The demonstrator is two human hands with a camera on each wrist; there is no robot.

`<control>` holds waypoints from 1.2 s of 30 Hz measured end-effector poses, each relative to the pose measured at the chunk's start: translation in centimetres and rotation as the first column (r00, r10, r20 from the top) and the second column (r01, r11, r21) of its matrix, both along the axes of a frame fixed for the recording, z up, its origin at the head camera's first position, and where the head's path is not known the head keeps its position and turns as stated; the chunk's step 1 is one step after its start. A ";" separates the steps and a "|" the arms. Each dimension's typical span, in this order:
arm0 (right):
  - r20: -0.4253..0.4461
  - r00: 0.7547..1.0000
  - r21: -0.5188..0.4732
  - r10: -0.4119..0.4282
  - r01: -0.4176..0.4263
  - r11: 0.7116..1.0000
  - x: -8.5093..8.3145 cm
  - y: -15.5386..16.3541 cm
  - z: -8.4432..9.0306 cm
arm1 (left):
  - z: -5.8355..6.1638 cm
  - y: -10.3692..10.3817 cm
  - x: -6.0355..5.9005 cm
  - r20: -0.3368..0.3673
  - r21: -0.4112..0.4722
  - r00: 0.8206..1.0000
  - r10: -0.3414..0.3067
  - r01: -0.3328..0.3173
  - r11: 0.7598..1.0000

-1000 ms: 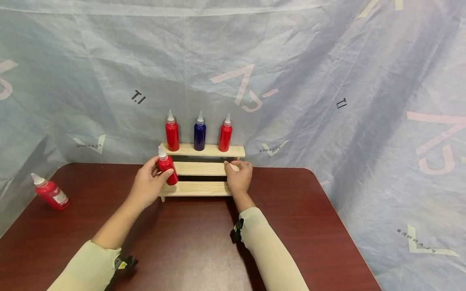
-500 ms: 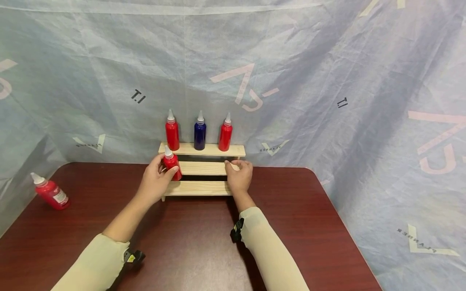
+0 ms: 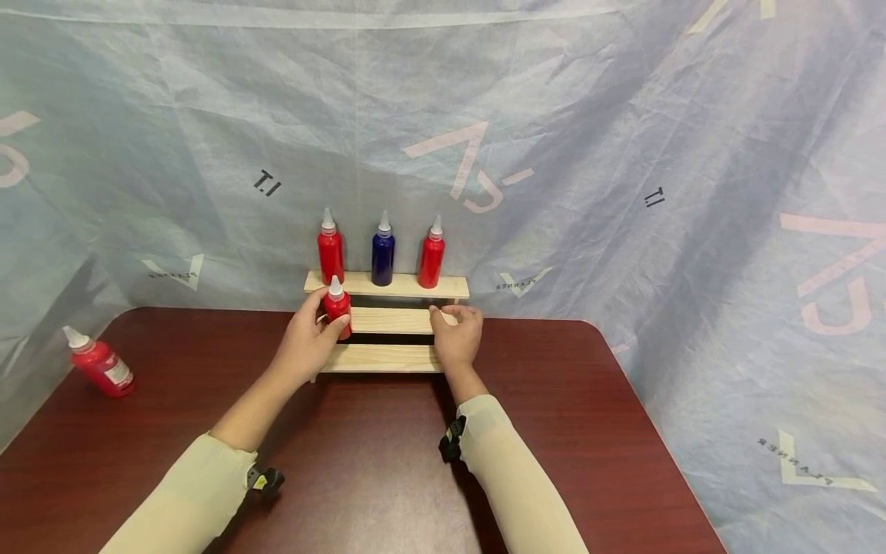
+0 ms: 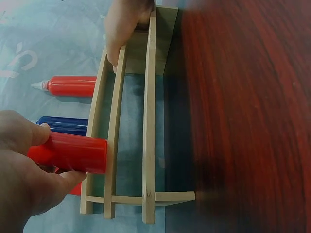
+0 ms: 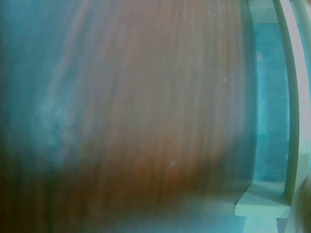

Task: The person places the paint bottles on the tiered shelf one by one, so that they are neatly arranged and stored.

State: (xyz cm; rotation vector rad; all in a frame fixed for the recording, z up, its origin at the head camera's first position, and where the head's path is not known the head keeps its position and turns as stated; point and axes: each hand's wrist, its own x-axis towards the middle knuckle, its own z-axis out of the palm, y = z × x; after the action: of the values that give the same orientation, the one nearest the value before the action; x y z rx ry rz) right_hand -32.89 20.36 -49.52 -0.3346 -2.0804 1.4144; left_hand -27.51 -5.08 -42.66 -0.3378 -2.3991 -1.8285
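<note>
Two hands at the wooden rack (image 3: 388, 322): left hand (image 3: 308, 345) grips a red bottle (image 3: 338, 306), now lifted from the bottom step to the middle step's left end, nearly placed. Right hand (image 3: 457, 337) curls around the rack's right end, unchanged.

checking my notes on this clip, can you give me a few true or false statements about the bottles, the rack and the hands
1. The left hand grips a red bottle. True.
2. Three bottles stand on the wooden rack's top step. True.
3. The middle bottle up there is red. False: it is blue.
4. The right hand holds a bottle. False: it holds the rack's right end.
5. Another red bottle stands on the table's right side. False: far left.
</note>
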 end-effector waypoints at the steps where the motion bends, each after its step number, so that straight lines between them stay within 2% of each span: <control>1: -0.002 1.000 0.001 -0.003 0.003 1.000 0.0 0.0 0.0 | 0.0 0.0 0.0 0.000 -0.008 1.000 -0.002 0.002 1.000; 11: 0.002 1.000 -0.022 0.002 -0.002 1.000 0.2 0.1 -0.3 | -0.2 0.4 -0.8 -0.026 -0.034 1.000 0.006 -0.007 0.999; 16: 0.003 1.000 -0.009 -0.002 0.002 1.000 0.0 0.3 -0.4 | 0.0 0.4 -1.4 -0.028 -0.048 0.999 -0.023 0.022 0.999; 23: 0.011 1.000 -0.022 0.009 -0.009 1.000 -0.1 0.3 -0.4 | 0.1 0.1 -2.0 -0.037 -0.111 0.997 -0.062 0.058 0.992; 30: 0.019 1.000 -0.014 0.006 -0.006 1.000 -0.3 0.3 -0.4 | -0.2 0.2 -2.6 -0.034 -0.133 0.998 -0.057 0.052 0.990; 36: 0.010 1.000 -0.022 0.013 -0.013 1.000 -0.1 0.1 -0.2 | -0.5 0.5 -2.8 -0.044 -0.145 0.999 -0.030 0.023 0.989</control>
State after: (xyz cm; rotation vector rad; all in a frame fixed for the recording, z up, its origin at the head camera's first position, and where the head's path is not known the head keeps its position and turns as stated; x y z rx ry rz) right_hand -32.96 20.46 -49.74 -0.3384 -2.0805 1.4468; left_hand -30.29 -4.61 -43.16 -0.4224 -2.5132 -1.6413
